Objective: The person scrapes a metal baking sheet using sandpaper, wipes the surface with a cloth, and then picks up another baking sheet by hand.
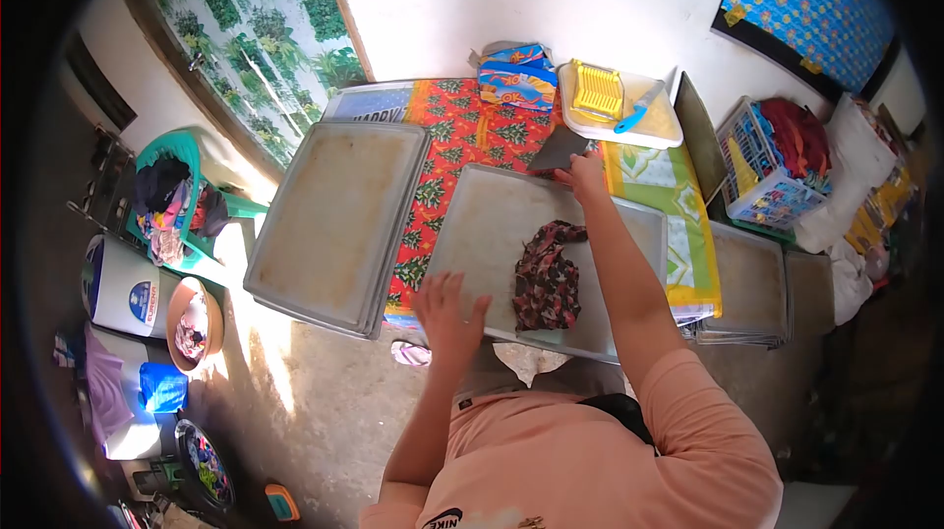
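Observation:
A metal baking tray (492,224) lies on the table in front of me, with a crumpled dark patterned cloth (548,278) on it. My left hand (449,313) rests at the tray's near left edge, fingers apart and holding nothing. At the tray's far edge, my right hand (587,177) is closed around the end of a flat dark scraper (559,148). The scraper's broad blade points left, and my fingers hide its handle. To the left sits a stack of similar trays (334,224).
At the table's back are a blue-and-orange packet (516,85), a yellow slotted slicer (597,89) and a blue-handled knife (641,108) on a white tub (654,131). More trays (742,278) stand low on the right. A green chair (187,150) with clothes stands left.

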{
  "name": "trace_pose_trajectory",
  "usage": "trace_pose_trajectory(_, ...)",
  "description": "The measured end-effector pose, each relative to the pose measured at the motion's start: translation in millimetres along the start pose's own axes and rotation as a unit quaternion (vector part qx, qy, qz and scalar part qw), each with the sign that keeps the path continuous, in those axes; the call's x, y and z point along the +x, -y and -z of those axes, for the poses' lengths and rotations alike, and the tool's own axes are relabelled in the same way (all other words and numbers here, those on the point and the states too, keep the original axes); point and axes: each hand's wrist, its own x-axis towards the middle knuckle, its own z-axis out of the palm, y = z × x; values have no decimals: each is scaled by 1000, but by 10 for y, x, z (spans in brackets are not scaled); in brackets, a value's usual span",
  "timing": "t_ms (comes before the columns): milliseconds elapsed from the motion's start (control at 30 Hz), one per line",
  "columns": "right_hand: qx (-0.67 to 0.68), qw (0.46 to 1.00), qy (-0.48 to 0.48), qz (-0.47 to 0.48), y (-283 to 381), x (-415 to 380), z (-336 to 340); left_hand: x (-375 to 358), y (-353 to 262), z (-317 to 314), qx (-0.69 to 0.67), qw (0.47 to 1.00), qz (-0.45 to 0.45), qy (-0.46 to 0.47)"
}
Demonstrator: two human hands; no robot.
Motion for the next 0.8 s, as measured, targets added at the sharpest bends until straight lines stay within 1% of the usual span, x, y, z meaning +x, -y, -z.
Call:
trace_pose_trajectory(33,-4,1000,-4,-8,-63,87,-69,-34,114,76,5,999,19,-28)
trace_pose_trajectory(100,-14,1000,-10,-26,-203,255,-161,-163,430,128,45,997,56,-34)
trace_pose_trajectory(133,-105,994,-15,-4,-287,371,-153,-215,557,142,65,994,75,-37)
trace_pose_trajectory(167,-196,980,-20,19,-374,496,-107,-251,635,172,71,991,113,-26)
trace_pose_trajectory(200,-285,957,-26,43,-444,547,-125,-286,699,199,75,986,150,-15)
trace_pose_trajectory(233,-330,933,-34,138,-440,402,-180,-308,747,220,77,979,188,-3)
trace_pose_trajectory(267,-370,898,-44,233,-464,206,-138,-307,782,231,43,968,248,18)
trace_pose_trajectory(300,-407,852,-55,324,-422,-90,-82,-289,805,226,6,951,306,39)
trace_pose_trajectory(333,-476,817,5,325,-403,-459,-21,-281,822,200,-32,930,361,62)
trace_pose_trajectory(367,-542,774,63,321,-341,-954,12,-313,947,114,-57,918,383,85)
trace_pose_trajectory(400,-639,740,67,198,-106,-1647,-128,-365,1161,-25,-82,905,402,110)
trace_pose_trajectory(433,-659,721,86,194,-164,-1998,-123,-389,1260,-137,-108,891,420,136)
trace_pose_trajectory(467,-679,702,105,188,-266,-2246,-75,-324,1139,-107,-170,870,445,129)
trace_pose_trajectory(533,-707,652,125,244,-713,-2409,47,-312,1154,-139,-258,824,486,135)
trace_pose_trajectory(567,-670,678,122,276,-827,-2328,157,-303,1139,-154,-299,797,506,137)
trace_pose_trajectory(633,-589,726,114,338,-936,-2213,357,-221,951,-56,-331,782,517,112)
trace_pose_trajectory(667,-607,713,74,344,-872,-2120,520,-218,920,-34,-339,776,522,105)
trace_pose_trajectory(733,-722,630,-34,284,-634,-1905,968,-215,889,-22,-352,766,529,93)
trace_pose_trajectory(767,-744,610,-95,255,-457,-1835,1208,-229,903,-38,-352,771,523,90)
trace_pose_trajectory(800,-753,589,-130,263,-457,-1641,1620,-246,929,-56,-352,776,515,88)
